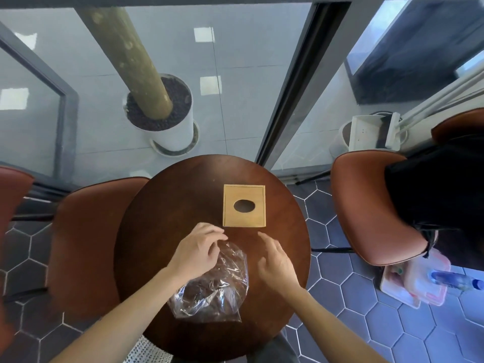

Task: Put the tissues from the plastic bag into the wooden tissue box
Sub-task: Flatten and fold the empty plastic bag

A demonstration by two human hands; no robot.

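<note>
A clear crinkled plastic bag (213, 289) lies on the round dark wooden table (167, 210), near its front edge. Brown shows through the bag; I cannot tell whether tissues are inside. My left hand (197, 251) pinches the bag's top edge with fingers bent. My right hand (275, 260) hovers just right of the bag, fingers spread, holding nothing. The light wooden tissue box (244, 205) stands beyond both hands, its lid on, with a dark oval hole in the top.
Brown leather chairs stand left (86, 247) and right (366, 205) of the table; dark cloth lies on the right one. A white planter (170, 121) with a trunk stands behind glass. A plastic bin (419, 281) and bottle sit on the floor at right.
</note>
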